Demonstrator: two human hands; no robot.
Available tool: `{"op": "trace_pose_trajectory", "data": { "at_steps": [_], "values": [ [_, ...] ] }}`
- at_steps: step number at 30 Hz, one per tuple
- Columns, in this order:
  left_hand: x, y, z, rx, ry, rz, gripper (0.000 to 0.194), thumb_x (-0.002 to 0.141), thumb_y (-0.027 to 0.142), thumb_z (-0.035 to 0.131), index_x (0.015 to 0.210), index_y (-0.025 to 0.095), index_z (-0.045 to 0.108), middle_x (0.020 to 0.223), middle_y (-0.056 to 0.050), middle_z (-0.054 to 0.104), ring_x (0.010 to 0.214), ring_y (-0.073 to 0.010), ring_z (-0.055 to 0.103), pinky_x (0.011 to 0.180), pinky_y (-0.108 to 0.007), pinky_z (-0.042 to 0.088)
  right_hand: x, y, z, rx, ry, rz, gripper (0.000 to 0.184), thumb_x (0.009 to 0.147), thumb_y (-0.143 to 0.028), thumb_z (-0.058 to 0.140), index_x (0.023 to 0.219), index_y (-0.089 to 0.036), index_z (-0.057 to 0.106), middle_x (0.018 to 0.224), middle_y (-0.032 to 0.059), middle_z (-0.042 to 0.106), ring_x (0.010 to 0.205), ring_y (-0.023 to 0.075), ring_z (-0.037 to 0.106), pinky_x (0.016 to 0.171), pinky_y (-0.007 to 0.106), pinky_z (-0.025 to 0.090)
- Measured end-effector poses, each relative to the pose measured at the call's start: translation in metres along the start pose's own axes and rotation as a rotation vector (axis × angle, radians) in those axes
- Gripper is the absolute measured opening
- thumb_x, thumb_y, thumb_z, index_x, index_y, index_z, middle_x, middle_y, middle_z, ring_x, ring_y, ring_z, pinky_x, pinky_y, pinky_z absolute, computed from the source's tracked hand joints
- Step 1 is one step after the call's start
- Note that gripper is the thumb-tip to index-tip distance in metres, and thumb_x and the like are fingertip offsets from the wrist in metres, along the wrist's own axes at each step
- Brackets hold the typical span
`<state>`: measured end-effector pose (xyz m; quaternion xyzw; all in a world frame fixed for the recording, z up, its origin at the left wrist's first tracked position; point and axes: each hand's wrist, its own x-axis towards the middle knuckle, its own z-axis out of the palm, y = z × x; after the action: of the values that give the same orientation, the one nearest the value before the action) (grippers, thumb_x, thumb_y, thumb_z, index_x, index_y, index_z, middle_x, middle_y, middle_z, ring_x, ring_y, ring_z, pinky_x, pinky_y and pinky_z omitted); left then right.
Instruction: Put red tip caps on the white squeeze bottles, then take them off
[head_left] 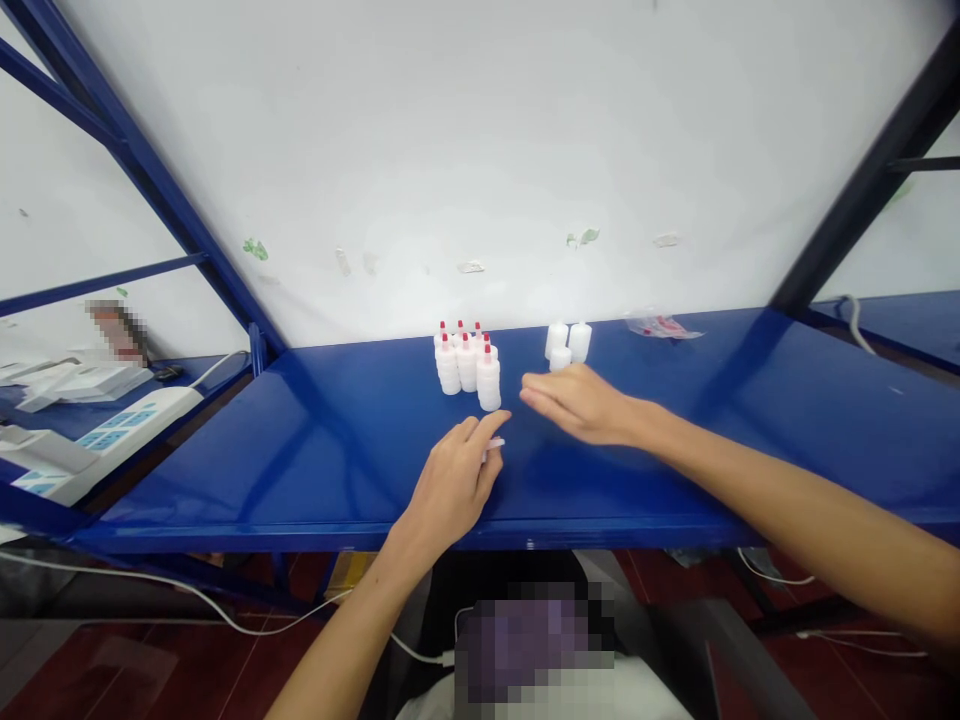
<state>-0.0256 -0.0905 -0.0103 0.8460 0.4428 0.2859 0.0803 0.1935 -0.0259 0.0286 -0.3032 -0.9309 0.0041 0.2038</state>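
Bottles with red-tipped tops stand upright in a tight cluster near the middle of the blue table, towards its far side. Their bodies are white, and what is in them cannot be made out. To the right of them, apart from the cluster, three plain bottles, also white, stand close together with no red tips showing; their contents are likewise hidden. Farther right, by the wall, a clear plastic bag lies flat on the table with red pieces inside it.

Left hand is over the near part of the table, just in front of the red-tipped cluster. Its fingers are bent around a small whitish piece that pokes out between them, while the index finger reaches forward and to the right. Right hand is just in front of the three plain bottles, fingers curled and drawn together, pointing left; whether anything is held in them cannot be told.

On the left, beyond the table's edge, a white power strip lies slantwise, with flat white boxes on the far side of it.
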Motion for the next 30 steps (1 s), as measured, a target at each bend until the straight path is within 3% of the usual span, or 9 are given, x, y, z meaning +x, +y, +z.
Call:
{"op": "trace_pose_trajectory", "data": {
  "at_steps": [3, 6, 12, 17, 25, 30],
  "values": [
    [0.001, 0.002, -0.001, -0.057, -0.021, -0.090, 0.024, 0.100, 0.031, 0.039, 0.120, 0.021, 0.048, 0.089, -0.003, 0.063, 0.079, -0.0185, 0.060, 0.068, -0.028, 0.041, -0.003, 0.020, -0.013, -0.116, -0.019, 0.179, 0.037, 0.102, -0.036, 0.023, 0.077, -0.020, 0.045, 0.073, 0.0043, 0.058, 0.062, 0.0162, 0.047, 0.061, 0.030, 0.028],
    [0.001, 0.002, -0.001, -0.045, -0.063, -0.116, 0.016, 0.100, 0.034, 0.040, 0.101, 0.021, 0.049, 0.079, 0.000, 0.059, 0.070, -0.0172, 0.056, 0.063, -0.027, 0.036, -0.006, 0.036, -0.015, -0.213, -0.153, 0.323, 0.031, 0.099, -0.035, 0.027, 0.083, -0.020, 0.049, 0.076, 0.0059, 0.060, 0.064, 0.0183, 0.049, 0.059, 0.030, 0.027],
    [0.001, 0.002, -0.001, -0.025, -0.085, -0.072, 0.022, 0.101, 0.034, 0.037, 0.084, 0.022, 0.043, 0.073, 0.002, 0.053, 0.064, -0.0146, 0.049, 0.061, -0.027, 0.032, -0.007, 0.047, -0.006, -0.159, -0.401, 0.382, 0.027, 0.096, -0.040, 0.036, 0.092, -0.020, 0.053, 0.086, 0.0089, 0.064, 0.071, 0.0208, 0.057, 0.061, 0.030, 0.033],
    [0.001, 0.001, 0.000, -0.025, -0.090, -0.068, 0.023, 0.101, 0.034, 0.036, 0.083, 0.022, 0.042, 0.073, 0.002, 0.053, 0.063, -0.0141, 0.047, 0.061, -0.027, 0.031, -0.007, 0.048, -0.006, -0.089, -0.419, 0.414, 0.028, 0.094, -0.042, 0.042, 0.096, -0.020, 0.059, 0.093, 0.0093, 0.066, 0.080, 0.0221, 0.060, 0.066, 0.031, 0.037],
    [0.000, 0.000, 0.002, -0.017, -0.098, -0.062, 0.022, 0.101, 0.033, 0.036, 0.083, 0.021, 0.043, 0.075, 0.002, 0.055, 0.064, -0.0143, 0.048, 0.061, -0.027, 0.031, -0.007, 0.049, -0.010, -0.046, -0.429, 0.445, 0.032, 0.093, -0.048, 0.045, 0.091, -0.019, 0.059, 0.089, 0.0082, 0.066, 0.077, 0.0210, 0.059, 0.063, 0.030, 0.035],
    [0.000, 0.000, 0.002, -0.015, -0.099, -0.049, 0.021, 0.101, 0.033, 0.037, 0.084, 0.022, 0.043, 0.075, 0.002, 0.056, 0.064, -0.0143, 0.049, 0.062, -0.027, 0.032, -0.007, 0.049, -0.011, -0.051, -0.419, 0.432, 0.026, 0.092, -0.042, 0.047, 0.089, -0.019, 0.059, 0.087, 0.0072, 0.066, 0.075, 0.0199, 0.058, 0.062, 0.029, 0.034]
  ]
}}
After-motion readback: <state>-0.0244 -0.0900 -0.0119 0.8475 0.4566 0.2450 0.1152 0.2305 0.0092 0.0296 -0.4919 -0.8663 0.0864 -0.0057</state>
